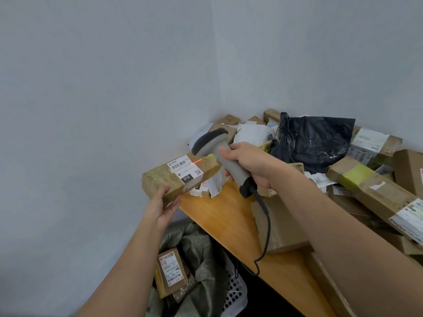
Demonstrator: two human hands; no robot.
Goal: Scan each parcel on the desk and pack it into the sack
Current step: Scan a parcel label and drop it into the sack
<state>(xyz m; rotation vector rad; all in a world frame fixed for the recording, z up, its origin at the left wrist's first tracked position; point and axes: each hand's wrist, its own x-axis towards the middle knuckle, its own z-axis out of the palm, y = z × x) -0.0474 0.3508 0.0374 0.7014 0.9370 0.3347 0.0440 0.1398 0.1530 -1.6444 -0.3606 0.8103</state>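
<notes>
My left hand [165, 208] grips the near end of a long cardboard parcel [160, 179] wrapped in yellowish tape, held above the desk's left edge. Its white label [186, 171] faces up, and a red scan line falls on the label near the barcode. My right hand [249, 165] grips the handle of a grey barcode scanner [219, 147], its head pointed at that label. The scanner's black coiled cable [265, 227] hangs down over the desk. Below the desk stands the grey-green sack [196, 248], open, with a labelled parcel [171, 274] inside.
The wooden desk [229, 216] carries a heap of cardboard parcels [370, 186], white mailers [251, 133] and a black plastic bag [313, 140] toward the corner. A white perforated basket [235, 291] sits under the desk beside the sack. Grey walls close in left and behind.
</notes>
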